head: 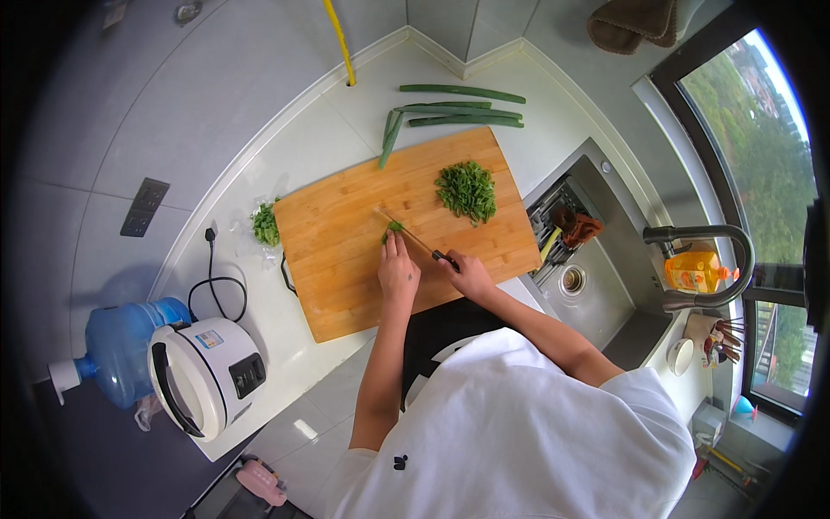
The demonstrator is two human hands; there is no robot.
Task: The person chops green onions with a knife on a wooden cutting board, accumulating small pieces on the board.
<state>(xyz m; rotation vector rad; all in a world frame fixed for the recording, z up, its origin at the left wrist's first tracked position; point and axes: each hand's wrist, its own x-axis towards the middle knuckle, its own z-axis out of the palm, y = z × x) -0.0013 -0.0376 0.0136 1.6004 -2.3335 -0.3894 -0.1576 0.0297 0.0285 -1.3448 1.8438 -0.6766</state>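
Note:
My right hand [468, 276] grips the black handle of a kitchen knife [418, 239], its blade slanting up and left over a wooden cutting board [343, 259]. At the blade lies a small bunch of green leaves [393, 228]. The fingers of my left hand [397, 269] press on that bunch from the near side, close to the blade. A pile of chopped greens [467, 192] rests on the right part of the board. Behind the board lie several long green scallion leaves [463, 113], one bent stalk reaching the board's far edge.
Right of the board is a steel sink [609, 305] under a dark faucet [707, 233]. A bag of chopped greens [264, 224] touches the board's left side. Farther left stand a white rice cooker [207, 376], its black cord [217, 279] and a blue water jug [126, 350].

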